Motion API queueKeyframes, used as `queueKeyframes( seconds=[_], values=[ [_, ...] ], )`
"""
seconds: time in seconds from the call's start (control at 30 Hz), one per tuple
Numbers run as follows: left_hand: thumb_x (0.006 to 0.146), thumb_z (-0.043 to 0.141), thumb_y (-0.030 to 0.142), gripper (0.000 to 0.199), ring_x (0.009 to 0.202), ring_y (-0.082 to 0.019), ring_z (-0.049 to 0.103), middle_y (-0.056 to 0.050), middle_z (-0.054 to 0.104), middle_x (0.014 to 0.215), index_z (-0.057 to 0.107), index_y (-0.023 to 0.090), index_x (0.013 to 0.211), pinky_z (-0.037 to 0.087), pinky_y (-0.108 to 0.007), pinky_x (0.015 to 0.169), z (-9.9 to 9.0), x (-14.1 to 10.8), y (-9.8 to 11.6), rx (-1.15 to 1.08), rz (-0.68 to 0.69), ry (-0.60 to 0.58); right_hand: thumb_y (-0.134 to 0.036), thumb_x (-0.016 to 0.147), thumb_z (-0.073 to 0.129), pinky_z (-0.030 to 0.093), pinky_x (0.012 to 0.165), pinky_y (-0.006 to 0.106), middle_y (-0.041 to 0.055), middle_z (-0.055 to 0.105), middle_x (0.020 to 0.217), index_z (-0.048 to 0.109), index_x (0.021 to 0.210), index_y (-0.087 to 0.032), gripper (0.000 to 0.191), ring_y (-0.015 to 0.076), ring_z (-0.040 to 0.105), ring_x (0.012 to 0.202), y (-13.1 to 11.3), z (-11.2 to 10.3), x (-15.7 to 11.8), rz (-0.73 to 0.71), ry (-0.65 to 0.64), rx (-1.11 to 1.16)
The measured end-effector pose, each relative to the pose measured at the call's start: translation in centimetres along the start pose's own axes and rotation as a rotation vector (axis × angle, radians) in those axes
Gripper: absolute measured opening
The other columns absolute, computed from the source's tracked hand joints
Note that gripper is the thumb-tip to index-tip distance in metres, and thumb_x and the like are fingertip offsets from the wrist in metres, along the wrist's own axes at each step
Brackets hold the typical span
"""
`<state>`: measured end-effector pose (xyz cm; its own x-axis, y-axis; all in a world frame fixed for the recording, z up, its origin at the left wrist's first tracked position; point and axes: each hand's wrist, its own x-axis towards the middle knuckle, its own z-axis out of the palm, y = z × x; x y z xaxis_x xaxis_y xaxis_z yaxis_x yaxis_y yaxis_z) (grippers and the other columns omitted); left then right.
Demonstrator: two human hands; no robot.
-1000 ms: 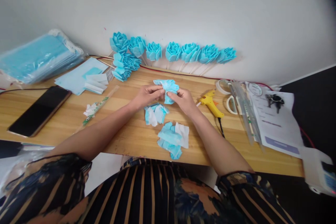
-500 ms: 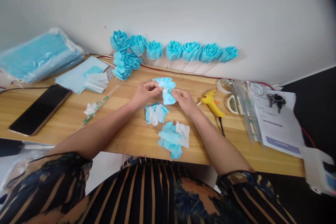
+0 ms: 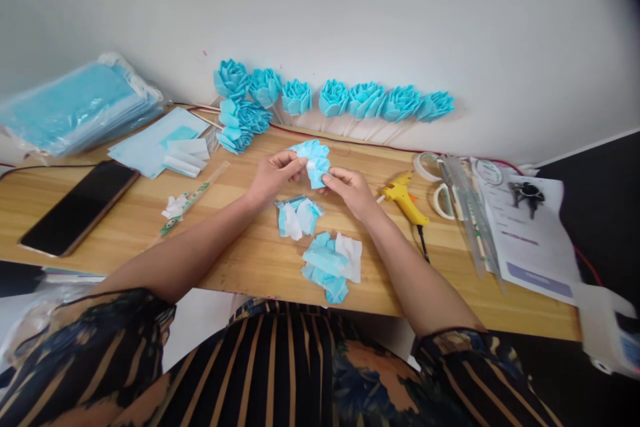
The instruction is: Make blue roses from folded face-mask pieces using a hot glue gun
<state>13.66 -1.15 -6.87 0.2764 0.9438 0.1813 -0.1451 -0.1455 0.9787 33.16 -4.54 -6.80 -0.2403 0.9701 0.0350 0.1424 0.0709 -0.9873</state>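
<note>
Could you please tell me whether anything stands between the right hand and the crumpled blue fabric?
Nothing visible does: the right hand pinches the crumpled blue fabric at its lower right, and the left hand holds its left side.

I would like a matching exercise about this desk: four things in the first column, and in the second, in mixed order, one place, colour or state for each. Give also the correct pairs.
1. Ruffled blue piece
2. Glue gun
3. Keys
4. Phone

A. lying on printed paper
B. screen dark
C. between left hand and right hand
D. yellow

Pairs: 1-C, 2-D, 3-A, 4-B
</note>
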Motion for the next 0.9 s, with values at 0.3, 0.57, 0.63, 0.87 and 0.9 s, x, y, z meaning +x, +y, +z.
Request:
queueKeyframes(
  seconds=[0.3,0.57,0.63,0.87,0.9],
  values=[
    [0.071,0.077,0.055,0.044,0.058,-0.010,0.051,0.001,0.059,0.062,0.061,0.015,0.066,0.038,-0.023,0.057,0.28,-0.03,-0.55,0.052,-0.056,-0.185,-0.053,0.080,0.067,0.046,0.068,0.027,-0.0006,0.063,0.068,0.066,0.074,-0.019,0.034,0.0141,0.059,0.068,-0.05,-0.09,-0.04,-0.024,0.049,-0.053],
    [0.067,0.081,0.050,0.042,0.057,-0.009,0.053,0.002,0.060,0.059,0.058,0.015,0.066,0.040,-0.022,0.058,0.26,0.20,-0.81,-0.028,-0.051,-0.140,-0.050,0.086,0.061,0.049,0.070,0.027,0.0013,0.067,0.075,0.067,0.081,-0.019,0.032,0.0153,0.062,0.073,-0.09,-0.03,-0.13,-0.029,-0.014,0.004],
    [0.069,0.081,0.049,0.040,0.056,-0.009,0.052,0.002,0.059,0.058,0.059,0.015,0.066,0.039,-0.022,0.057,0.22,0.21,-0.83,-0.016,-0.035,-0.122,-0.051,0.083,0.064,0.049,0.071,0.027,0.0015,0.068,0.079,0.066,0.087,-0.020,0.031,0.0155,0.062,0.075,-0.06,0.05,-0.13,-0.019,-0.022,-0.011],
    [0.069,0.081,0.046,0.038,0.055,-0.009,0.050,0.002,0.057,0.057,0.059,0.015,0.063,0.038,-0.023,0.057,0.41,0.15,-0.86,-0.010,-0.021,-0.121,-0.045,0.077,0.068,0.043,0.065,0.026,-0.0011,0.061,0.078,0.061,0.089,-0.019,0.029,0.0131,0.053,0.069,-0.09,0.54,-0.03,-0.049,0.022,-0.112],
    [0.069,0.081,0.046,0.038,0.055,-0.009,0.050,0.002,0.057,0.057,0.059,0.015,0.063,0.038,-0.023,0.057,0.45,0.13,-0.84,-0.006,-0.024,-0.121,-0.044,0.077,0.067,0.043,0.065,0.026,-0.0012,0.060,0.077,0.061,0.090,-0.019,0.029,0.0130,0.053,0.069,-0.07,0.56,-0.01,-0.052,0.030,-0.129]
  ],
)
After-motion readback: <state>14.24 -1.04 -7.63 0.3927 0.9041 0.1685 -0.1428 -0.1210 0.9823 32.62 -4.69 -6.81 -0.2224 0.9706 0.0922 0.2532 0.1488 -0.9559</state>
